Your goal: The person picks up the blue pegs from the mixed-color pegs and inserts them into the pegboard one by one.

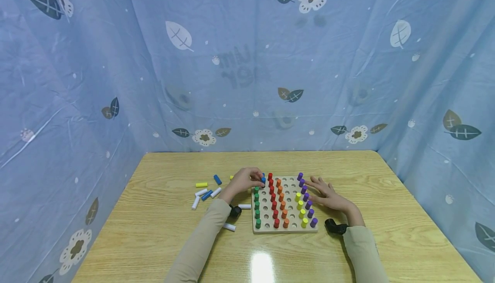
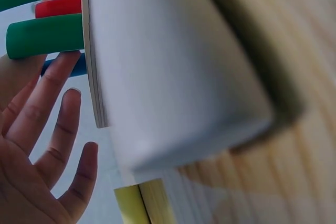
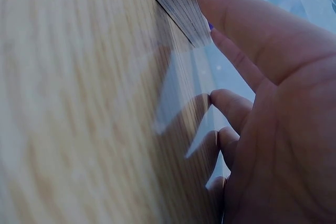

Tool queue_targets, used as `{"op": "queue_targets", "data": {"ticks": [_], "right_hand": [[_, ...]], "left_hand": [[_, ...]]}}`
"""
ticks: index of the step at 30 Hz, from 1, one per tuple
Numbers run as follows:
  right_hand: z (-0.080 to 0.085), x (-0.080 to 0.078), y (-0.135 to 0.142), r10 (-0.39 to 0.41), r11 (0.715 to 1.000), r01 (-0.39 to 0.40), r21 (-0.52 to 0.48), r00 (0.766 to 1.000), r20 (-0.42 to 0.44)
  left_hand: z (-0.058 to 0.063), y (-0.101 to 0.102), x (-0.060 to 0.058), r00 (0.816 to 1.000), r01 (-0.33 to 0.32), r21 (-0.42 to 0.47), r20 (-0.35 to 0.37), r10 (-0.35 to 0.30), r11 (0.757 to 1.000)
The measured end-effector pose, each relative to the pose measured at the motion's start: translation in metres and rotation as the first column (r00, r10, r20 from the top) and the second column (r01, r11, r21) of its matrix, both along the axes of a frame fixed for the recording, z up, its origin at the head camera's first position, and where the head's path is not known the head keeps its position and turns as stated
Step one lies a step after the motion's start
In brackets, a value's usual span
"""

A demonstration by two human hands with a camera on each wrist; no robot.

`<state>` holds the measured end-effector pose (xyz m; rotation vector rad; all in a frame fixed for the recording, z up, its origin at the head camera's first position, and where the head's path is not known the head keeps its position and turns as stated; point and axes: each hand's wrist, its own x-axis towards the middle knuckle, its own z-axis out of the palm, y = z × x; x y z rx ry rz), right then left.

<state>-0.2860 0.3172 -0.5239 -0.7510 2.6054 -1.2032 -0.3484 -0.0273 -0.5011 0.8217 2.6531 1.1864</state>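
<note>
A wooden pegboard [image 1: 270, 231] stands on the table with columns of green, red, orange, yellow and purple pegs. My left hand [image 1: 244, 179] reaches over its far left corner and pinches a blue peg [image 1: 263, 180] at the second column. Behind that peg, another blue top peeks out. The left wrist view shows the blue peg [image 2: 79, 65] partly hidden by a green peg [image 2: 47, 36] and the fingers. With fingers spread, my right hand [image 1: 328, 197] rests at the board's right edge, beside the purple pegs [image 1: 306, 197]. Its thumb touches the board's edge [image 3: 176, 3] in the right wrist view.
Left of the board lie loose white pegs [image 1: 196, 202], blue pegs [image 1: 218, 179] and a yellow peg [image 1: 201, 185]. One white peg [image 1: 245, 207] lies close to the board's left side, another [image 1: 230, 227] nearer the front. A patterned blue curtain [image 1: 255, 81] surrounds the wooden table [image 1: 174, 162].
</note>
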Motion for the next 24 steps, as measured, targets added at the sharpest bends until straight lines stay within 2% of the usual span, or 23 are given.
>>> {"op": "queue_targets", "data": {"ticks": [18, 24], "right_hand": [[-0.0014, -0.0009, 0.0006, 0.000, 1.000, 0.000, -0.005, 1.000, -0.006], [0.0046, 0.0045, -0.0055, -0.011, 1.000, 0.012, 0.021, 0.999, -0.034]], "left_hand": [[-0.0010, -0.0011, -0.0028, 1.000, 0.013, -0.015, -0.024, -0.014, 1.000], [0.0019, -0.0005, -0.0029, 0.999, 0.029, -0.038, -0.013, -0.029, 0.999]]}}
